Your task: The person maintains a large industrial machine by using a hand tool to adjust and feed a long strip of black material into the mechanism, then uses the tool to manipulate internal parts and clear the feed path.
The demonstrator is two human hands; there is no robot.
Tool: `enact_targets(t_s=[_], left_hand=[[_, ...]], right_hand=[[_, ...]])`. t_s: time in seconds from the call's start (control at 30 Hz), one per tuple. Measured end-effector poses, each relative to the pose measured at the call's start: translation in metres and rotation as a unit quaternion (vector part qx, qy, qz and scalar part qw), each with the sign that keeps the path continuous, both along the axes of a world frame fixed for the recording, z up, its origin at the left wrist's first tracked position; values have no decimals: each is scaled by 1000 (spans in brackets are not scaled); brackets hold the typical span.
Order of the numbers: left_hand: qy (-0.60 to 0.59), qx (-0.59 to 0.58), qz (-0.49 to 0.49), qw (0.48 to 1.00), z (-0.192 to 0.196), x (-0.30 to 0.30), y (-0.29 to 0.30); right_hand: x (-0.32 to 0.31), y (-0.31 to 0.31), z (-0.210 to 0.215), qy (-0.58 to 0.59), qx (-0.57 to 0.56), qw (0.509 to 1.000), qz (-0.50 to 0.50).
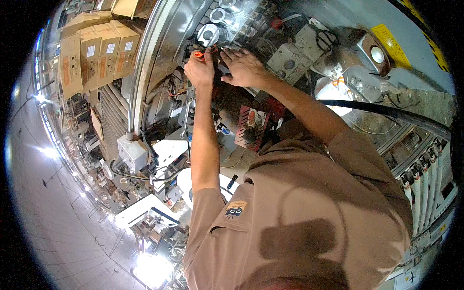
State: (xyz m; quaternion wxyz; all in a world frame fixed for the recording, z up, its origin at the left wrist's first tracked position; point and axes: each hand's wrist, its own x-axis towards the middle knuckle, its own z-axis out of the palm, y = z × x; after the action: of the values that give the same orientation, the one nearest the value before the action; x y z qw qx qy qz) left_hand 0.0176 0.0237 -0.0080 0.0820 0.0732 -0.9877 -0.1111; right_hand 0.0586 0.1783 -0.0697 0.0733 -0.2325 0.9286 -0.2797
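My left hand (199, 71) is closed, thumb up, around a small bright orange piece (197, 54); its exact kind is hidden by the fingers. Just to the right, my right hand (244, 67) reaches over the machine with its fingers stretched out and somewhat apart, and I see nothing held in it. Dark machine parts lie between and under the fingertips, too shadowed to make out. Directly beyond my hands stands a shiny metal cylinder (209, 35), with another metal cylinder (221, 17) behind it in a row.
Black-handled scissors (326, 39) lie on the right, near a grey box with a dial (288, 64). A white plastic bag (334, 92) and a thick black hose (386, 112) are farther right. Cardboard boxes (99, 55) stand at left beyond a metal frame (145, 63).
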Motion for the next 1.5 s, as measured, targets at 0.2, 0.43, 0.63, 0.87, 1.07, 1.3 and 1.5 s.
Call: enact_targets(t_s=[0.2,0.43,0.63,0.87,1.07,1.3,1.5], left_hand=[[55,-15,-27,998,-13,2,-5],[127,26,-20,991,-24,21,-2],[163,282,50,944,8,37,31],[25,556,54,829,34,73,21],[-7,548,57,834,42,93,21],[-20,502,50,863,55,101,20],[50,132,-20,990,63,61,-11]], right_hand=[[-1,1,-1,6,-15,1000,-9],[-5,0,11,-36,-153,984,-88],[-44,1,-41,-99,-577,744,-323],[-35,54,-9,-254,-674,687,-93],[-28,69,10,-276,-621,724,-117],[-21,104,-61,-321,-694,572,-297],[-8,125,-85,-159,-604,732,-273]])
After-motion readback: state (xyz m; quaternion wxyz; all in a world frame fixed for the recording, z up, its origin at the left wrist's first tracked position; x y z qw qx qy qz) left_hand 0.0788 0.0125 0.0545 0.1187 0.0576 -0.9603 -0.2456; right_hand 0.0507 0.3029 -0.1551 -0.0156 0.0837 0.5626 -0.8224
